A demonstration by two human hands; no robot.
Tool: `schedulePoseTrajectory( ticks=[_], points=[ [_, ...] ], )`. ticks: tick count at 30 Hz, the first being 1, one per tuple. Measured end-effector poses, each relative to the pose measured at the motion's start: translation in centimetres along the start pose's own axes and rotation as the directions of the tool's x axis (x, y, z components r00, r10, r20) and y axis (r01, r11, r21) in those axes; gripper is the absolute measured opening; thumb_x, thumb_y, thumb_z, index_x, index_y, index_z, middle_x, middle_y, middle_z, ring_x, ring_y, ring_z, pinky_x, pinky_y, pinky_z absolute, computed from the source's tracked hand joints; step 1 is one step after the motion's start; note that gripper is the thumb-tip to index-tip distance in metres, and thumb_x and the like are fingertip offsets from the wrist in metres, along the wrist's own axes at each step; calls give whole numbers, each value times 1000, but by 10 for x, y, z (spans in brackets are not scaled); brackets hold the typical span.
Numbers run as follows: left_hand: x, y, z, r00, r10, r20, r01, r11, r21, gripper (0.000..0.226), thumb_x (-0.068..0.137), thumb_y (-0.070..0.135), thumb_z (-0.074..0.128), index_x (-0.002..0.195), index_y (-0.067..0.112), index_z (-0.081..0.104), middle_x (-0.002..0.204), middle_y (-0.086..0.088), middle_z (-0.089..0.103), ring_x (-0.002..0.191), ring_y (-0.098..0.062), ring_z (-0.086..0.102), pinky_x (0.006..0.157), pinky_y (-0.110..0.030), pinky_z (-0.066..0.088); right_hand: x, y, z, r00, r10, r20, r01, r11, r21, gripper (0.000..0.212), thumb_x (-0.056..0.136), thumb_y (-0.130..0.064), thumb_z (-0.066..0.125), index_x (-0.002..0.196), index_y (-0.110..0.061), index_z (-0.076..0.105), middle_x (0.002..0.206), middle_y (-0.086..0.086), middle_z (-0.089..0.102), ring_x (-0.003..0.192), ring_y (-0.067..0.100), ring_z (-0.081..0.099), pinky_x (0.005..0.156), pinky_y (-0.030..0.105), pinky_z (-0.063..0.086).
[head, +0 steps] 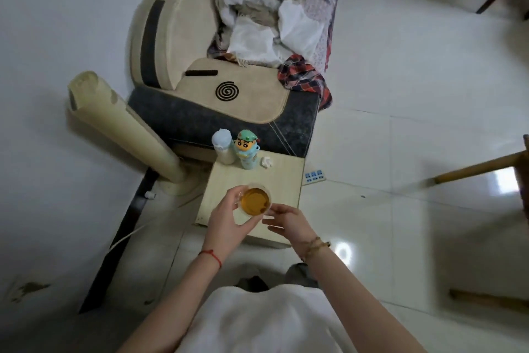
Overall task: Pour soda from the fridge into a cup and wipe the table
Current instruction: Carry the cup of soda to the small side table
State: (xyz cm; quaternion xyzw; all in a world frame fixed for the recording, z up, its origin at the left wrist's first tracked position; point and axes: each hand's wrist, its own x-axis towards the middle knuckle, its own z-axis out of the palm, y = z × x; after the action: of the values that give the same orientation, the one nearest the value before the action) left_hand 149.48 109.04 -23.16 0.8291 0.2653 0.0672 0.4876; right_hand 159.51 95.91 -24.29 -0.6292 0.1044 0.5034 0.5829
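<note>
Amber soda fills cup (255, 200) | left hand (227, 222) grips cup | right hand (289, 221) relaxed, fingers apart

Left hand (229, 222) grips amber-filled cup (254, 201) over table (283, 178); right hand (289, 222) beside.

Cup (255, 200) sat above desk (282, 178) near edge, left hand (229, 223) on its left, right hand (289, 221) on its right. Two bottles (221, 149) and tissue (266, 162) at desk's far edge. Armchair (200, 72) behind desk, fan (123, 126) left.
</note>
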Motion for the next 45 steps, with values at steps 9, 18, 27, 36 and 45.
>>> schedulePoseTrajectory(
  ticks=[9, 18, 27, 36, 45],
  points=[
    [55, -41, 7, 992, -44, 116, 48, 998, -36, 66, 74, 37, 82, 131, 30, 49, 131, 13, 59, 121, -7, 56, 105, -33, 48, 46, -6, 19, 988, 80, -133, -56, 983, 177, 45, 88, 15, 35, 127, 2, 54, 108, 8, 63, 95, 22, 57, 91, 36, 50],
    [93, -93, 41, 986, -146, 75, 150, 988, -44, 68, 73, 38, 83, 130, 35, 48, 131, 13, 58, 121, -9, 56, 101, -25, 48, 127, 11, 9, 978, 145, -149, -123, 981, 150, 44, 89, 12, 37, 126, -1, 56, 111, 8, 65, 100, 23, 60, 94, 37, 50],
    [135, -167, 91, 977, -203, 61, 206, 977, -55, 63, 71, 36, 85, 122, 42, 49, 120, 23, 59, 114, -2, 58, 92, -15, 45, 221, 60, -4, 961, 160, -225, -123, 978, 169, 47, 90, 12, 32, 126, -3, 57, 116, 9, 65, 101, 24, 61, 89, 36, 53],
    [146, -245, 130, 967, -248, 61, 250, 968, -28, 67, 70, 40, 84, 128, 33, 52, 123, 15, 62, 113, -4, 60, 98, -32, 52, 282, 107, -17, 966, 141, -215, -139, 990, 23, 44, 92, 9, 34, 126, -7, 57, 115, 4, 59, 104, 23, 58, 95, 38, 51],
    [149, -270, 142, 964, -248, 93, 252, 967, -26, 69, 71, 44, 81, 131, 33, 49, 129, 14, 60, 120, -4, 57, 101, -34, 51, 306, 134, -21, 973, 87, -213, -117, 984, -131, 47, 87, 8, 41, 125, -11, 60, 111, 2, 63, 101, 20, 59, 90, 34, 53]
  ],
)
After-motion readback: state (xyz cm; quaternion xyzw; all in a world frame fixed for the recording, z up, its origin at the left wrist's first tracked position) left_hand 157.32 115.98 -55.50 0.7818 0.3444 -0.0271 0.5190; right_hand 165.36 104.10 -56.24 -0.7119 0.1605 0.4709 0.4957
